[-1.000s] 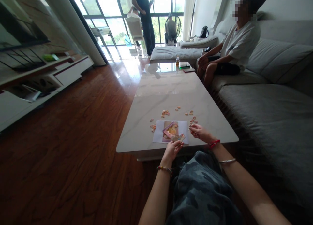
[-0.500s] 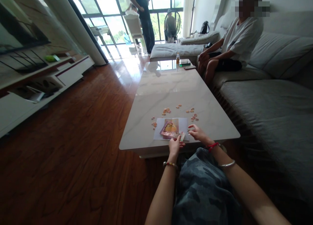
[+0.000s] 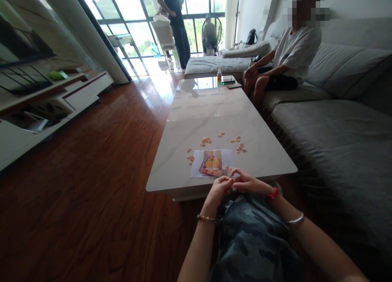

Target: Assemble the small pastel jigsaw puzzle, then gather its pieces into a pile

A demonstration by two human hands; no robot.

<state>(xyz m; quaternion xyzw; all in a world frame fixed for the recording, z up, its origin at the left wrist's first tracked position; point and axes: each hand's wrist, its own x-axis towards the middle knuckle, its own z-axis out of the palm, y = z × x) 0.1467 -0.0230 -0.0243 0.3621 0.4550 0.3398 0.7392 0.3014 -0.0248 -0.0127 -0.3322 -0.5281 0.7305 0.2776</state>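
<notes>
- Left hand (image 3: 219, 191) and right hand (image 3: 248, 182): just nearer the person than the printed sheet (image 3: 196, 167), curled narrowly with fingertips meeting; whether they hold a small piece, I cannot tell.
- Pink-edged jigsaw section (image 3: 211, 164): lying on the printed sheet, its lower corner close to the hands.
- Loose jigsaw pieces (image 3: 206, 140): scattered in small clusters just beyond and beside the printed sheet, on the marble surface (image 3: 196, 118).
- Just changed: the hands have closed together, and the jigsaw section, held up a moment ago, now rests on the printed sheet.
- Seated person (image 3: 290, 53): on the grey sofa (image 3: 337, 143), well beyond the printed sheet.
</notes>
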